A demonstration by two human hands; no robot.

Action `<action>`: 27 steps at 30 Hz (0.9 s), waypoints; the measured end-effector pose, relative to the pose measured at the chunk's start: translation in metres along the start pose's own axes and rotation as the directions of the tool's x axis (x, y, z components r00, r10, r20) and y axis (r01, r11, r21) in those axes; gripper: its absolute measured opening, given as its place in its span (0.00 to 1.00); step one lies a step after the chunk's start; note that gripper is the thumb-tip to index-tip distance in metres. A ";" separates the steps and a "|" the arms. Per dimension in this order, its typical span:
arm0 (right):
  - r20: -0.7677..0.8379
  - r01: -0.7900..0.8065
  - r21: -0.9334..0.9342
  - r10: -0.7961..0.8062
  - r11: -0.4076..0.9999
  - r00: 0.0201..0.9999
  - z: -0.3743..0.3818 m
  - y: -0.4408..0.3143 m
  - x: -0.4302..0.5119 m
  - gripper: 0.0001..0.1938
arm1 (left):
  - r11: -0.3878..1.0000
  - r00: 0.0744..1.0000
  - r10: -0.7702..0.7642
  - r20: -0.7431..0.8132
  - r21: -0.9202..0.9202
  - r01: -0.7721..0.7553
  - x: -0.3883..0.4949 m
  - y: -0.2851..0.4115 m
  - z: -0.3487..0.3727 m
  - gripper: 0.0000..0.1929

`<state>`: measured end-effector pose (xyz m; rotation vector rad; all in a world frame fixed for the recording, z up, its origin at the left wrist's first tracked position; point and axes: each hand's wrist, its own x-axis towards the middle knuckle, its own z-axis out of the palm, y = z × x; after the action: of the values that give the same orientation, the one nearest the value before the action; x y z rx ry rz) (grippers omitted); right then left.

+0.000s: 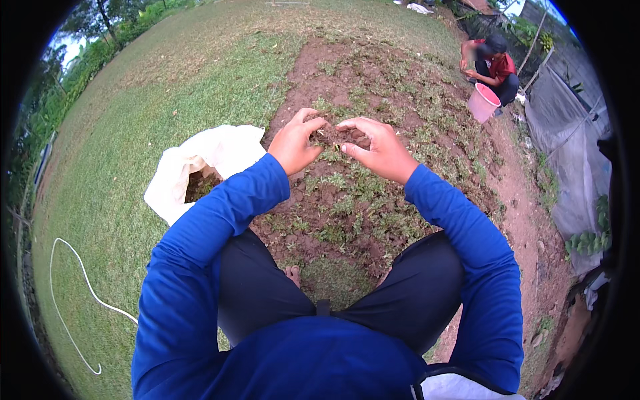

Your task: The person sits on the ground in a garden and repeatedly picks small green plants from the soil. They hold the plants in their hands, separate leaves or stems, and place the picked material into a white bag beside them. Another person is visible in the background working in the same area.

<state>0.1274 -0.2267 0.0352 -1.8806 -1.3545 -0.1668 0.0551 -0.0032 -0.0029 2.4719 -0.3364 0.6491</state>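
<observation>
My left hand and my right hand are raised over the planted soil, fingertips facing each other a short way apart. Between them is a small clump of grass and soil, pinched by the curled fingers of both hands. Its outline blends with the brown ground behind. Below, low tufts of grass grow in patches across the bare soil. To the left of my left forearm a white sack lies with its mouth gaping, dark plant matter inside.
Mown lawn borders the soil on the left, where a white hose or cord curves. At the far right a person squats behind a pink bucket. Grey sheeting runs along the right edge.
</observation>
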 end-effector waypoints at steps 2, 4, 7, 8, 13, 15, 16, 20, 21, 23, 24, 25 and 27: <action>0.040 -0.152 0.201 0.147 0.968 0.988 0.002 0.002 -0.001 0.19 | 0.999 1.000 0.026 0.003 -0.030 -0.026 0.001 -0.001 0.000 0.25; 0.089 -0.263 0.277 0.248 0.924 0.965 0.002 0.004 -0.001 0.19 | 0.998 0.997 0.066 0.036 -0.025 -0.066 0.002 -0.002 -0.002 0.25; 0.133 -0.299 0.311 0.271 0.902 0.953 0.002 0.009 -0.003 0.18 | 0.993 0.990 0.120 0.075 -0.033 -0.118 0.004 0.000 -0.006 0.26; 0.152 -0.301 0.369 0.263 0.879 0.953 0.003 0.011 -0.003 0.18 | 0.993 0.988 0.116 0.103 -0.027 -0.113 0.004 0.001 -0.007 0.27; 0.199 -0.310 0.483 0.243 0.819 0.950 0.007 0.020 -0.006 0.16 | 0.993 0.978 0.116 0.173 -0.006 -0.116 0.003 0.009 -0.012 0.28; 0.205 -0.317 0.509 0.245 0.800 0.948 0.008 0.023 -0.007 0.15 | 0.992 0.977 0.118 0.178 0.016 -0.123 0.002 0.010 -0.011 0.27; 0.215 -0.323 0.487 0.247 0.811 0.945 0.008 0.023 -0.007 0.15 | 0.991 0.976 0.121 0.180 0.027 -0.128 0.003 0.011 -0.010 0.27; 0.245 -0.305 0.421 0.216 0.854 0.945 0.005 0.026 -0.007 0.14 | 0.996 0.971 0.047 0.233 0.069 -0.064 0.003 0.013 -0.005 0.27; 0.257 -0.298 0.396 0.206 0.868 0.944 0.004 0.026 -0.006 0.14 | 0.994 0.969 0.065 0.239 0.067 -0.084 0.003 0.013 -0.003 0.27; 0.335 -0.349 0.350 0.232 0.869 0.913 -0.001 0.028 -0.006 0.14 | 0.993 0.957 0.076 0.281 0.069 -0.099 0.002 0.010 0.001 0.28; 0.382 -0.400 0.310 0.273 0.862 0.883 -0.003 0.028 -0.007 0.14 | 0.992 0.946 0.079 0.314 0.065 -0.105 0.001 0.009 0.004 0.28; 0.385 -0.337 0.259 0.223 0.905 0.896 -0.006 0.028 -0.008 0.14 | 0.993 0.935 0.069 0.348 0.068 -0.098 -0.001 0.007 0.006 0.29; 0.416 -0.228 0.158 0.145 0.961 0.898 -0.013 0.028 -0.011 0.15 | 0.995 0.909 0.049 0.414 0.063 -0.082 -0.006 0.001 0.010 0.31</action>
<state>0.1502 -0.2462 0.0236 -1.9198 -1.3800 0.4663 0.0537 -0.0089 -0.0126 2.6737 -0.5650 0.1576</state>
